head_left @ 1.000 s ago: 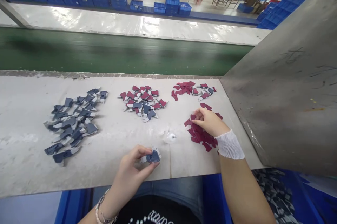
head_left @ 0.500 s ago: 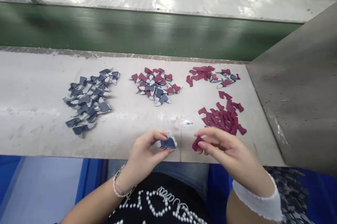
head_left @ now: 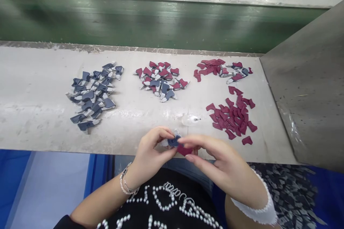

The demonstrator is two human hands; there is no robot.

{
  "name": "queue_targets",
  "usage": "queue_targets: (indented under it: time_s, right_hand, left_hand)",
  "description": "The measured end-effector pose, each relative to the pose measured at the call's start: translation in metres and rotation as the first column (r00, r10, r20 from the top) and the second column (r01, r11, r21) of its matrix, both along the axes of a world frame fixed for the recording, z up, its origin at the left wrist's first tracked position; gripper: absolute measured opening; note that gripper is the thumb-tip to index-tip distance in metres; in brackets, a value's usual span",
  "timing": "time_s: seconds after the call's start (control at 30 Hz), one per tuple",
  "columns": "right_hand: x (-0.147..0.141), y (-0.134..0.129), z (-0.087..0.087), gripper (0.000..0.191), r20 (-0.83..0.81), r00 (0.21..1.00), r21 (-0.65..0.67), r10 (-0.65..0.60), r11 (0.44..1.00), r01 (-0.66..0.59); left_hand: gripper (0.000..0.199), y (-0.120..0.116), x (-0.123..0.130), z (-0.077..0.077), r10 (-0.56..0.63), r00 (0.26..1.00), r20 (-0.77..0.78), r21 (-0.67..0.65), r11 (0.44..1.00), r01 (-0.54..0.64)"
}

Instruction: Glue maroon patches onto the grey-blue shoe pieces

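My left hand (head_left: 154, 148) holds a blue-grey and white part (head_left: 173, 141) between thumb and fingers above the table's front edge. Pinched in my right hand (head_left: 212, 153) is a maroon piece (head_left: 185, 149), which meets the right side of the blue-grey part; whether it is seated there is hidden by the fingers. A heap of loose maroon pieces (head_left: 235, 116) lies beyond my right hand. Farther back in the middle sits a pile of blue-grey and white parts, many with maroon tops (head_left: 162, 75).
Blue-grey and white parts (head_left: 92, 96) are spread at the left. More maroon pieces (head_left: 209, 66) and a few mixed parts (head_left: 235, 73) lie at the back right. A metal panel (head_left: 309, 78) bounds the right side; a green belt (head_left: 134, 24) runs behind the table (head_left: 40, 114).
My right hand has moved left with the maroon piece, bringing it against the blue-grey part in my left hand. The camera view has shifted slightly downward.
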State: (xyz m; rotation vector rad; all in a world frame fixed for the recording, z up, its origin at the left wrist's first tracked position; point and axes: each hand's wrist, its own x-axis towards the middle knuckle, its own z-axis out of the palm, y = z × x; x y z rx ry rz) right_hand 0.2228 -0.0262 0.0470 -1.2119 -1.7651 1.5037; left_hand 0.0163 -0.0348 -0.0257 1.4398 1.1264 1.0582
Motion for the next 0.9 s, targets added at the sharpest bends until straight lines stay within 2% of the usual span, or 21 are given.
queue_targets:
  time_s: [0.07, 0.17, 0.3, 0.43, 0.5, 0.9]
  right_hand:
    - [-0.001, -0.002, -0.002, 0.024, 0.038, 0.999, -0.050, -0.037, 0.998, 0.039]
    - [-0.002, 0.000, -0.007, 0.007, -0.003, 1.000, -0.096, 0.001, 0.995, -0.002]
    - [-0.006, 0.005, -0.014, 0.015, -0.051, 0.999, -0.127, 0.002, 0.992, -0.009]
    - [-0.008, 0.006, -0.019, 0.013, -0.021, 0.988, -0.235, -0.153, 0.961, 0.144]
    - [-0.008, 0.006, -0.020, 0.008, -0.021, 0.980, -0.292, -0.197, 0.939, 0.183]
    - [-0.008, 0.012, -0.021, 0.027, -0.066, 0.981, -0.422, -0.181, 0.896, 0.137]
  left_hand:
    - [0.026, 0.000, -0.001, 0.001, 0.007, 1.000, -0.012, 0.007, 1.000, -0.007]
    - [0.024, 0.000, -0.002, 0.002, 0.015, 0.999, -0.035, 0.037, 0.999, -0.013]
    - [0.023, 0.000, -0.003, 0.002, 0.006, 0.999, -0.042, 0.088, 0.996, -0.002]
    - [0.021, 0.001, -0.004, 0.003, -0.004, 0.998, -0.058, 0.150, 0.989, 0.012]
    - [0.020, 0.001, -0.005, 0.004, -0.015, 0.997, -0.074, 0.183, 0.983, 0.028]
    - [0.027, 0.003, -0.009, 0.008, -0.026, 0.990, -0.137, 0.313, 0.947, 0.068]
